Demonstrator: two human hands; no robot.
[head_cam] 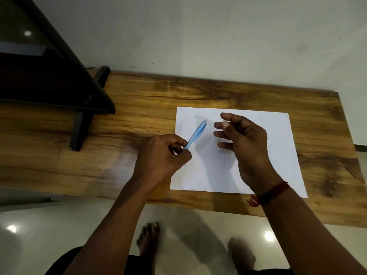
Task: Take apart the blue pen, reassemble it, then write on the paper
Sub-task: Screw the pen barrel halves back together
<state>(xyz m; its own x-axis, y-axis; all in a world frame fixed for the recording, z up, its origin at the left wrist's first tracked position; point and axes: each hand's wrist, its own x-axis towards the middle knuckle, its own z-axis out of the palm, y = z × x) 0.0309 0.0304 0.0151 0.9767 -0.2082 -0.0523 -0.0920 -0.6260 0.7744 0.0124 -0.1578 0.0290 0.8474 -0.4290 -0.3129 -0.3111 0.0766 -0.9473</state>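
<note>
One camera sits on the person's head, looking forward and steeply down from close above, its wide angle bending the wooden surface (139,108) at the edges. The left hand (160,155) and right hand (244,141) fall near the middle of the view, the forearms reaching in from its lower edge. Beyond the hands is the wall (198,36); below them, floor (39,231) and bare feet (148,239).

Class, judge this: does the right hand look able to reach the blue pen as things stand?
Probably yes. The right hand hovers over the paper beside the pen, which the left hand holds by one end; nothing lies between. Its fingertips may already pinch something small.
</note>
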